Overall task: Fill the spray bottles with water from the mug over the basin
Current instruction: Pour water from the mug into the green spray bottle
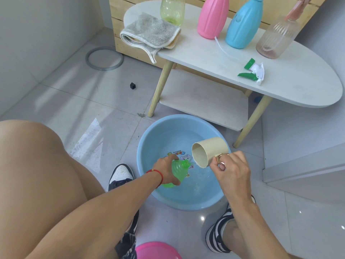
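My left hand (166, 170) grips a green spray bottle (178, 171) without its head, tilted over the blue basin (149, 146) on the floor. My right hand (231, 171) holds a cream mug (207, 151) by the handle. The mug is tipped sideways, its mouth close to the bottle's open neck. Shallow water lies in the basin. On the white table (289, 81) stand a pale green bottle (172, 10), a pink bottle (212, 17), a blue bottle (244, 23) and a clear ribbed bottle (276, 37). A green and white spray head (253, 71) lies loose there.
A grey cloth (149, 32) hangs over the table's left end. A pink basin's rim (156, 249) shows at the bottom edge. My feet flank the blue basin, my knee (37, 156) at left. A grey ring (104, 57) and a small black cube (132, 85) lie on the tiles.
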`<act>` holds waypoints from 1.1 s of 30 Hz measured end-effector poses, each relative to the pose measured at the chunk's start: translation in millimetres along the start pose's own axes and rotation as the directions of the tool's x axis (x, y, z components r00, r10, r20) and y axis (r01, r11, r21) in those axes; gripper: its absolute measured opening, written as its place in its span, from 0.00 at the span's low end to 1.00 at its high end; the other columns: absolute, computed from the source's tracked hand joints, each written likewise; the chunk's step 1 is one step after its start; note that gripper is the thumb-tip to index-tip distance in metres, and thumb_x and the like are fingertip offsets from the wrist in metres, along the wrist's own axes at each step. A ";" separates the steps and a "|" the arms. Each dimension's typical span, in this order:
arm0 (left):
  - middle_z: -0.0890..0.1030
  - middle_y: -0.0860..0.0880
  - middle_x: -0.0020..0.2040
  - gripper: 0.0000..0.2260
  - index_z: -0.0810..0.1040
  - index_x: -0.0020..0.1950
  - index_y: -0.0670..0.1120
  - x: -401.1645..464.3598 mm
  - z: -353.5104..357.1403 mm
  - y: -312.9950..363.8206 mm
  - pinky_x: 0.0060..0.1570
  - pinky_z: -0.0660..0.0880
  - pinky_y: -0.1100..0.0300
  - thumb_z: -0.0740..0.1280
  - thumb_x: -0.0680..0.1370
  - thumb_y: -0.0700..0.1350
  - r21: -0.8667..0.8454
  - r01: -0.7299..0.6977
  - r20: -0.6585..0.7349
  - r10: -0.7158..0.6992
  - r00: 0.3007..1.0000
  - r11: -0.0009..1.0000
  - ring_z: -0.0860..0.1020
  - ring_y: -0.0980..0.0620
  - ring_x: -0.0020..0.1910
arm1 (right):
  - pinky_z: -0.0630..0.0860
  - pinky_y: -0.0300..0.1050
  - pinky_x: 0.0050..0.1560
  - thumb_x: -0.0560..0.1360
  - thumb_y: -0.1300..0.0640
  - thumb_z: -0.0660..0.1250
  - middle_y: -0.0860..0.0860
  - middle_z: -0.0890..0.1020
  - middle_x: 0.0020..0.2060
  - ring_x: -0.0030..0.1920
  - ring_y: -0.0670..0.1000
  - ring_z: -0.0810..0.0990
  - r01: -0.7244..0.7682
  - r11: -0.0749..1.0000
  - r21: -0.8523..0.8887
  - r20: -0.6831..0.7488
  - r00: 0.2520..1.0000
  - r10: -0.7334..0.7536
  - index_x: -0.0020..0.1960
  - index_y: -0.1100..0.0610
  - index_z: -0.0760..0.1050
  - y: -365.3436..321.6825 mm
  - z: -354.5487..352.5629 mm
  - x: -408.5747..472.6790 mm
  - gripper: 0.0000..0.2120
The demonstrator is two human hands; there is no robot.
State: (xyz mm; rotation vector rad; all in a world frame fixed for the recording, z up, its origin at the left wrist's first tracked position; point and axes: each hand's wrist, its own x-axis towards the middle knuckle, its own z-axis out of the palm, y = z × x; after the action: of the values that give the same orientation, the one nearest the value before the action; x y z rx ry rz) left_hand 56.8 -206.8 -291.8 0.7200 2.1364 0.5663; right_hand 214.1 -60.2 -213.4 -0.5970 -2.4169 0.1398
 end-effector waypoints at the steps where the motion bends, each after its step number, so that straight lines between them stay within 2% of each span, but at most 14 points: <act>1: 0.75 0.48 0.64 0.41 0.69 0.73 0.54 0.2 0.3 -0.4 0.52 0.79 0.54 0.82 0.63 0.49 0.000 0.001 0.001 -0.001 1.000 1.000 0.76 0.46 0.57 | 0.68 0.43 0.35 0.73 0.65 0.71 0.46 0.65 0.27 0.36 0.52 0.65 0.012 1.000 0.000 -0.013 1.000 -0.012 0.32 0.52 0.61 0.3 0.3 0.1 0.21; 6: 0.75 0.47 0.63 0.41 0.69 0.73 0.54 0.2 0.8 -1.2 0.52 0.80 0.53 0.82 0.63 0.49 0.003 0.007 0.014 -0.007 1.000 1.000 0.76 0.45 0.58 | 0.71 0.45 0.37 0.78 0.60 0.65 0.47 0.67 0.27 0.36 0.52 0.66 0.061 0.998 -0.029 -0.036 0.997 -0.062 0.31 0.55 0.66 0.2 -0.2 0.0 0.18; 10: 0.76 0.47 0.62 0.40 0.70 0.72 0.54 0.8 2.1 -0.6 0.49 0.77 0.57 0.82 0.63 0.49 0.008 -0.002 0.003 0.002 1.000 1.000 0.76 0.46 0.58 | 0.74 0.49 0.37 0.78 0.63 0.67 0.48 0.68 0.28 0.36 0.54 0.68 0.106 0.993 -0.044 -0.038 0.993 -0.107 0.32 0.56 0.67 1.0 1.1 -0.5 0.17; 15: 0.76 0.47 0.62 0.40 0.69 0.72 0.54 0.7 2.1 0.8 0.49 0.78 0.55 0.82 0.63 0.50 0.012 0.001 0.012 -0.001 1.000 1.000 0.76 0.47 0.57 | 0.74 0.54 0.35 0.77 0.65 0.67 0.50 0.69 0.29 0.35 0.56 0.70 0.166 0.981 -0.099 -0.034 0.985 -0.170 0.33 0.57 0.69 2.6 3.9 -3.0 0.16; 20: 0.75 0.47 0.63 0.40 0.69 0.73 0.54 1.1 2.4 0.9 0.51 0.79 0.54 0.82 0.64 0.50 0.010 0.007 0.020 -0.008 1.000 1.000 0.76 0.46 0.57 | 0.73 0.54 0.35 0.77 0.65 0.69 0.52 0.71 0.30 0.35 0.57 0.72 0.254 0.957 -0.136 -0.016 0.966 -0.259 0.34 0.58 0.71 1.1 2.4 -3.6 0.15; 27: 0.75 0.48 0.63 0.40 0.69 0.72 0.54 1.7 2.3 1.3 0.53 0.80 0.52 0.82 0.63 0.51 0.012 0.017 0.031 -0.017 0.999 1.000 0.76 0.46 0.59 | 0.73 0.54 0.35 0.77 0.63 0.70 0.52 0.71 0.29 0.35 0.59 0.74 0.286 0.949 -0.130 -0.041 0.955 -0.293 0.32 0.58 0.71 8.3 8.6 -10.1 0.16; 29: 0.76 0.48 0.63 0.40 0.69 0.72 0.54 2.4 2.7 0.6 0.53 0.80 0.52 0.82 0.63 0.51 0.014 0.016 0.023 -0.016 1.000 1.000 0.76 0.46 0.59 | 0.73 0.50 0.37 0.78 0.62 0.71 0.52 0.72 0.30 0.37 0.57 0.74 0.225 0.969 -0.103 -0.045 0.972 -0.230 0.33 0.58 0.71 10.7 12.3 -13.0 0.17; 30: 0.76 0.48 0.63 0.40 0.69 0.72 0.54 2.8 2.9 0.5 0.53 0.80 0.53 0.82 0.64 0.51 0.015 0.016 0.017 -0.017 1.000 1.000 0.76 0.46 0.59 | 0.74 0.48 0.39 0.78 0.61 0.71 0.51 0.73 0.30 0.38 0.56 0.73 0.144 0.987 -0.068 -0.031 0.989 -0.147 0.33 0.58 0.72 11.9 14.8 -14.3 0.16; 32: 0.75 0.47 0.64 0.41 0.69 0.73 0.53 3.2 3.3 -0.4 0.54 0.79 0.54 0.82 0.64 0.50 0.003 0.029 0.004 -0.029 1.000 1.000 0.76 0.46 0.60 | 0.74 0.46 0.40 0.78 0.58 0.72 0.50 0.78 0.32 0.41 0.53 0.71 -0.106 0.994 0.020 0.057 0.993 0.105 0.35 0.59 0.76 15.8 22.7 -17.7 0.14; 33: 0.75 0.48 0.65 0.41 0.68 0.74 0.53 3.6 3.3 -0.8 0.55 0.79 0.53 0.82 0.64 0.50 -0.009 0.036 -0.005 -0.036 0.999 0.999 0.76 0.46 0.61 | 0.74 0.48 0.40 0.79 0.56 0.71 0.50 0.80 0.33 0.42 0.53 0.70 -0.227 0.973 0.045 0.125 0.968 0.220 0.37 0.59 0.78 18.0 28.0 -19.9 0.13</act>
State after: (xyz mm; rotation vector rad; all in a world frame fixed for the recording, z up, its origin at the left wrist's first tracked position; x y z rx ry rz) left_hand 57.3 -204.5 -296.1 0.6742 2.1458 0.5588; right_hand 217.8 -51.8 -251.0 -0.8546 -2.4432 0.3498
